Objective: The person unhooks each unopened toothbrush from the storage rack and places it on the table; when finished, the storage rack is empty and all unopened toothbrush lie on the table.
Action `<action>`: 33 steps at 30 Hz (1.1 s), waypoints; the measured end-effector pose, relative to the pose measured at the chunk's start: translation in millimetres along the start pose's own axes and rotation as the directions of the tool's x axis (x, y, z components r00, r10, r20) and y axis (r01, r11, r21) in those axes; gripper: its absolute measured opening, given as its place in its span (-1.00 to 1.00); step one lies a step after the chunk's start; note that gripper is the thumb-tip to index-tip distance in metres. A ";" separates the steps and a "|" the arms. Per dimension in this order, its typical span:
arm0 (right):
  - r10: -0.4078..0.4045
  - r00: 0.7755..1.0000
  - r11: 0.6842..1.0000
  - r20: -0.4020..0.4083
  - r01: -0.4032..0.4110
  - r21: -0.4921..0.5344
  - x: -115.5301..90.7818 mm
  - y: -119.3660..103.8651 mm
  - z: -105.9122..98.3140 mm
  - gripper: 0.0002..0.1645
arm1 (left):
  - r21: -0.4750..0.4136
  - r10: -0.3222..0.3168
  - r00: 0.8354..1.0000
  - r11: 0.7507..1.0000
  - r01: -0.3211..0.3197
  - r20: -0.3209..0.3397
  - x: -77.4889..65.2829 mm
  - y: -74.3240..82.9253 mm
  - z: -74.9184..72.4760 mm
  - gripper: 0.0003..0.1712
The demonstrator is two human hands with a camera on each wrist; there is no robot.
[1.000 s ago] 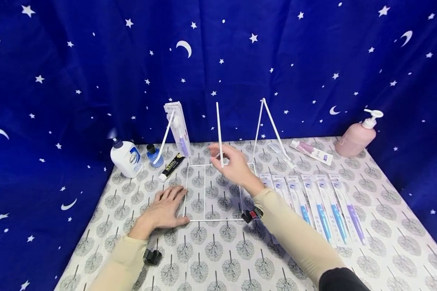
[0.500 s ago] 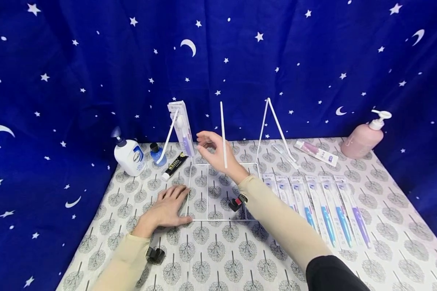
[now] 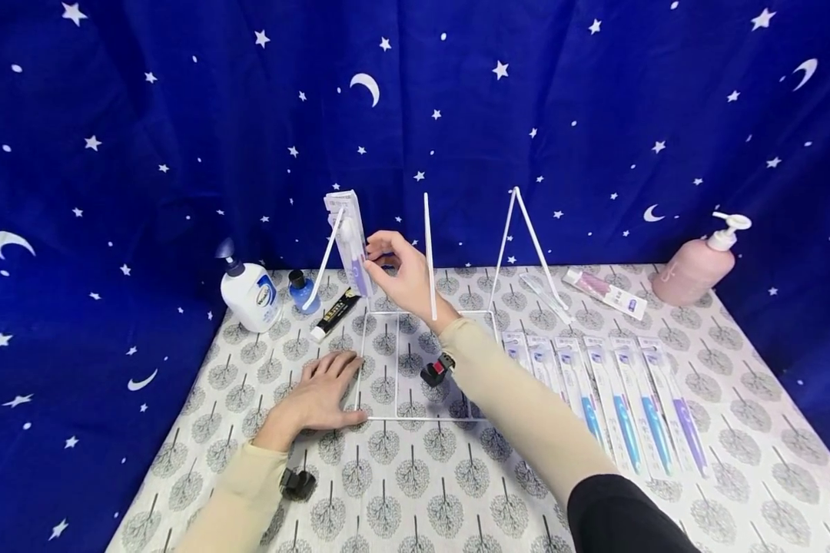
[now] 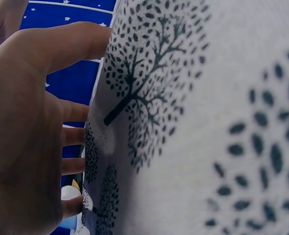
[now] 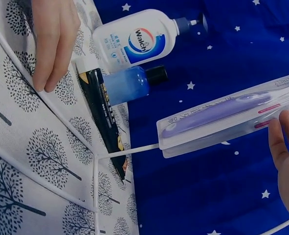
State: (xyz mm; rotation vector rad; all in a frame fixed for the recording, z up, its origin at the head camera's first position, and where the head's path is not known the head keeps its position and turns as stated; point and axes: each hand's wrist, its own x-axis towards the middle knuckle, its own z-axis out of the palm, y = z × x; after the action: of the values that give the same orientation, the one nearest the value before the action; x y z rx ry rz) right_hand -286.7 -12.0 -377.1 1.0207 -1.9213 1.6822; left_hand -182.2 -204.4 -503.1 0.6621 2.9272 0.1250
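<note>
My right hand (image 3: 403,269) reaches behind the white wire rack's (image 3: 430,253) middle upright, thumb and fingers slightly apart. Its fingertips are right at the side edge of a packaged toothbrush (image 3: 352,250), which stands against the rack's left upright. In the right wrist view, the fingers (image 5: 280,142) overlap the lower edge of that clear package, with the purple toothbrush handle (image 5: 217,113) inside. Palm down on the patterned cloth, my left hand (image 3: 325,392) lies spread at the left side of the rack's base, thumb at the front corner.
Several packaged toothbrushes (image 3: 622,407) lie in a row at right. Behind them are another clear package (image 3: 545,296), a pink-white toothpaste tube (image 3: 605,293) and a pink pump bottle (image 3: 695,269). At left are a white pump bottle (image 3: 250,296), blue bottle (image 3: 303,293) and black tube (image 3: 335,315).
My right hand has moved left and farther back, from beside the middle upright to the packaged toothbrush at the left upright. My left hand has stayed put; the view has shifted slightly.
</note>
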 end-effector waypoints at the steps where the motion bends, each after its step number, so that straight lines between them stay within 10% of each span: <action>1: 0.008 1.000 1.000 0.000 -0.008 -0.007 0.1 0.3 0.7 -0.61 | 0.002 0.001 1.000 1.000 -0.001 -0.002 0.2 -0.1 -0.1 0.16; 18: 0.118 0.992 0.989 -0.050 -0.122 -0.084 1.7 46.3 23.2 -0.65 | -0.007 -0.007 1.000 1.000 0.007 0.022 -1.0 0.6 -1.8 0.17; 33: 0.065 0.993 0.987 -0.098 -0.078 -0.144 0.0 39.2 30.5 -0.66 | 0.003 -0.012 0.999 1.000 0.012 0.038 -0.3 2.2 -3.7 0.17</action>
State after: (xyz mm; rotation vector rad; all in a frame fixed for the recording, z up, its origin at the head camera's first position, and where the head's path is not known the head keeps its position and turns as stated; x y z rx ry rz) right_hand -310.2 -40.8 -410.0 0.8127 -2.0089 1.5694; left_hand -181.6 -202.8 -499.2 0.6396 2.8954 0.1066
